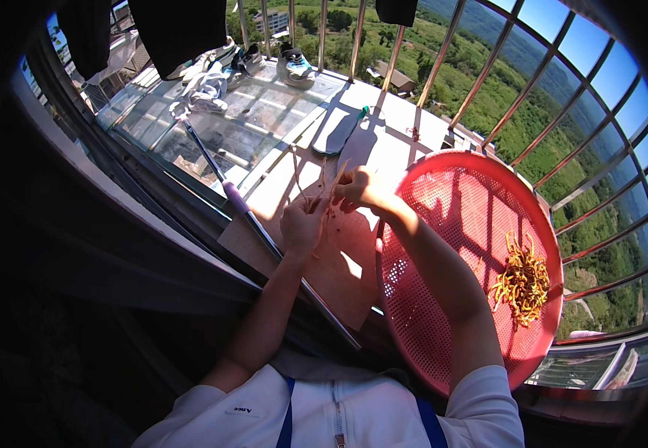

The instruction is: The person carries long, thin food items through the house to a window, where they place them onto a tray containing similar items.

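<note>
My left hand (pixel 303 224) grips several thin, pale stems or roots (pixel 297 173) that stick up past its fingers. Close by on its right, my right hand (pixel 357 189) pinches a pale strand of the same kind between thumb and fingers. Small dark bits lie on the brown board (pixel 324 280) below the hands. To the right, partly under my right forearm, is a large round red plastic mesh basket (pixel 458 162). A pile of yellow-brown dried strips (pixel 522 283) lies at its right side. What exactly the strands are, I cannot tell.
A metal pole with a purple grip (pixel 235 197) slants left of my hands. Beyond are a shoe insole (pixel 336 131), a crumpled whitish cloth (pixel 207 92) and shoes (pixel 296 66) on a glass sheet (pixel 245 126). Metal window bars (pixel 436 56) enclose the ledge; dark clothing (pixel 181 33) hangs above.
</note>
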A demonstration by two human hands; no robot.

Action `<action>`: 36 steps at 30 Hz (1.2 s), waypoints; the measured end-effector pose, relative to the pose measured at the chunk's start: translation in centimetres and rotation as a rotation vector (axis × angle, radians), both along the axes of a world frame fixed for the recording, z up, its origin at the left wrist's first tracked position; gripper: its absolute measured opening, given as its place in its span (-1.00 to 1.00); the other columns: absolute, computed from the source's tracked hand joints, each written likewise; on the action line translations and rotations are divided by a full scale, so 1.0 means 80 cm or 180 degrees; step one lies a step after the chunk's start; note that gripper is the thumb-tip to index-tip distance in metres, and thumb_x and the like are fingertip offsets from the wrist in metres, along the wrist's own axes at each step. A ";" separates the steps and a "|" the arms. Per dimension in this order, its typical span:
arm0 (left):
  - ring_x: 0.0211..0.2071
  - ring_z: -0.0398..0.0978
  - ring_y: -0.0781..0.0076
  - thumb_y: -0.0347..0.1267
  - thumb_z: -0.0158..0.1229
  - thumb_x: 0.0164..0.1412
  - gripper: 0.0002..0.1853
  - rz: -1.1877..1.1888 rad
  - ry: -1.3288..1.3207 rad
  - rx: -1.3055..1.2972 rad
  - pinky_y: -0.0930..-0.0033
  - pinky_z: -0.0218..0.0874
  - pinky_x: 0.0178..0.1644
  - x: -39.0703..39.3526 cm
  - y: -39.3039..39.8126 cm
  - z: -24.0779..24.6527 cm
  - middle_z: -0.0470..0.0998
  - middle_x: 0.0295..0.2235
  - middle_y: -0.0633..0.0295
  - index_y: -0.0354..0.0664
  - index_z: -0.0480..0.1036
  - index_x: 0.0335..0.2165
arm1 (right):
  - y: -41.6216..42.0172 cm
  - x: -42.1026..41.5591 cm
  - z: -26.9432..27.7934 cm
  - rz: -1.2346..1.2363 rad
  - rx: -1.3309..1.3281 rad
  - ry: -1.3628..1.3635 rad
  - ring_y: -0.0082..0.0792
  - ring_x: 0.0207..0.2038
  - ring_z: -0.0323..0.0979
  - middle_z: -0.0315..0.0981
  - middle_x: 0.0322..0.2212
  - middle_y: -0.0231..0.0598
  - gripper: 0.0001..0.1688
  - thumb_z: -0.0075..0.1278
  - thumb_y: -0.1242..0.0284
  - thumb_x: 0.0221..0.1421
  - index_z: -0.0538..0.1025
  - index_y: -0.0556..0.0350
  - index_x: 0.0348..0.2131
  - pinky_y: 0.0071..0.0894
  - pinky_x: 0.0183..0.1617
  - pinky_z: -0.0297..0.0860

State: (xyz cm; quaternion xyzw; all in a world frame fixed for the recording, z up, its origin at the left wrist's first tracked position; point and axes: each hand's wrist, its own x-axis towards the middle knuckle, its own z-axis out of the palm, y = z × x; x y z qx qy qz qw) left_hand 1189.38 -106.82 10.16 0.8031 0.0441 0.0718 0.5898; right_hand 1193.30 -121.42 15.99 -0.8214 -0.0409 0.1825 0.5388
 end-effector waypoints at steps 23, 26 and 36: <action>-0.60 0.43 0.50 -0.30 0.09 0.03 -0.75 -0.0002 -0.0146 -0.0416 0.43 0.20 -0.48 -0.003 -0.004 0.006 0.49 -0.65 0.20 -0.30 0.48 -0.55 | -0.001 -0.009 0.007 0.0425 0.0007 -0.0149 -0.57 -0.57 0.42 0.47 -0.56 -0.27 -0.77 -0.01 0.41 -0.03 0.49 0.27 -0.42 -0.64 -0.50 0.38; -0.58 0.45 0.45 -0.29 0.08 0.04 -0.75 0.0006 -0.0193 -0.0335 0.40 0.21 -0.47 0.000 -0.005 -0.003 0.50 -0.64 0.17 -0.29 0.48 -0.54 | -0.003 -0.009 0.002 0.0388 0.0023 -0.0216 -0.57 -0.58 0.42 0.47 -0.57 -0.26 -0.79 -0.03 0.44 -0.02 0.48 0.28 -0.43 -0.64 -0.52 0.38; -0.54 0.40 0.64 -0.33 0.06 0.07 -0.77 -0.0152 0.0127 -0.0204 0.56 0.18 -0.43 0.002 -0.005 -0.001 0.50 -0.58 0.27 -0.32 0.48 -0.45 | -0.005 -0.008 -0.001 0.0301 0.0013 -0.0311 -0.53 -0.61 0.42 0.46 -0.60 -0.24 -0.81 -0.02 0.47 -0.06 0.47 0.30 -0.45 -0.63 -0.54 0.38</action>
